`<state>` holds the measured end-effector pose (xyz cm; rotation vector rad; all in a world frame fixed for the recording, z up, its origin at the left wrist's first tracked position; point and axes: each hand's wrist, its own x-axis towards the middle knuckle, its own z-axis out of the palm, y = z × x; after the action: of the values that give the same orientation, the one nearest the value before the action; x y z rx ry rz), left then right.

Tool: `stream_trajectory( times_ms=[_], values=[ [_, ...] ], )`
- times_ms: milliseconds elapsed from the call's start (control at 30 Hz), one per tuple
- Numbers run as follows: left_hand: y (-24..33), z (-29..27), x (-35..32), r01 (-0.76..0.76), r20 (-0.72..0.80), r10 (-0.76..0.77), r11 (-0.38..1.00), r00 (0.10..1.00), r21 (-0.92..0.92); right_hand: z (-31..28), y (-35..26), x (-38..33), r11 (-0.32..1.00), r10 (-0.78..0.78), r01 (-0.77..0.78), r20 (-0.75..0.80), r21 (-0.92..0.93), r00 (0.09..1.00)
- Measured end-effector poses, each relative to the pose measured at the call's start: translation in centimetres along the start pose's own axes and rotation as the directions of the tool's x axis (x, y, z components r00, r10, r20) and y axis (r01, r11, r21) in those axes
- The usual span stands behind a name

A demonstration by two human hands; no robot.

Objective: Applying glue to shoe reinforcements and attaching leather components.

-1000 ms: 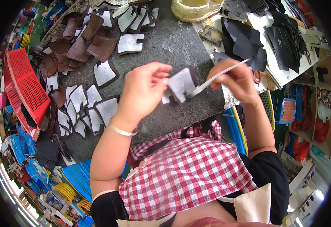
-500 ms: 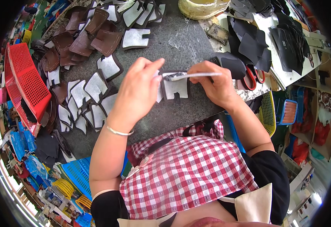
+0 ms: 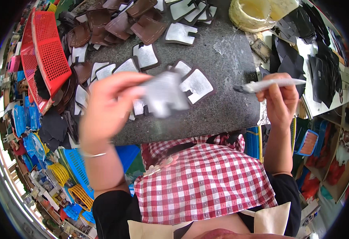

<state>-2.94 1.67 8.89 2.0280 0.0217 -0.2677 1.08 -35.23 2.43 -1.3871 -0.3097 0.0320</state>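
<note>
Left hand [image 3: 106, 104] pinched blurred pale piece [image 3: 164, 93] over counter [image 3: 230, 111] | right hand [image 3: 279, 97] clasped brush [image 3: 251, 86] by counter's right edge | hands were apart | counter's near-right part lay bare

Tabletop [image 3: 226, 119]: matt, grainy, scuffed
Held piece [image 3: 164, 95]: finish blurred by motion
Brown pieces [image 3: 148, 30]: leather-like, smooth, faintly shiny
Pale tool [image 3: 262, 85]: smooth shaft, rough dark tip
Tub [image 3: 246, 24]: plastic-looking, crusted, unevenly glossy
Red basket [image 3: 53, 46]: perforated plastic, smooth
Apron [image 3: 206, 179]: woven cloth, matt
</note>
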Motion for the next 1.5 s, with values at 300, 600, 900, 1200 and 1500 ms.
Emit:
stream_trajectory(
  times_ms=[300,600,900,1200,1500],
  values=[
    [-1.7,2.2,3.7,-0.201,-0.064,0.237,0.917,0.970,0.344,6.5,5.2,0.9,0.926,-0.026,0.020,-0.011,-0.377,1.000],
    [-3.0,7.6,8.5,-0.488,0.245,0.423,0.790,0.872,0.371,7.7,4.5,-1.5,0.747,-0.168,0.309,0.283,-0.589,0.944],
    [0.9,5.3,5.9,-0.327,0.282,0.250,0.905,0.926,0.272,3.9,-0.4,0.5,0.967,-0.078,0.065,-0.042,-0.246,0.996],
    [-7.2,-11.3,-5.6,0.055,-0.296,-0.150,0.951,0.943,-0.304,-4.2,0.9,16.2,0.591,-0.474,0.059,-0.287,-0.805,0.833],
    [-13.4,-17.0,-11.5,0.209,-0.557,-0.303,0.951,0.773,-0.227,-4.5,2.1,17.7,0.223,-0.366,0.007,-0.077,-0.975,0.928]
  ],
)
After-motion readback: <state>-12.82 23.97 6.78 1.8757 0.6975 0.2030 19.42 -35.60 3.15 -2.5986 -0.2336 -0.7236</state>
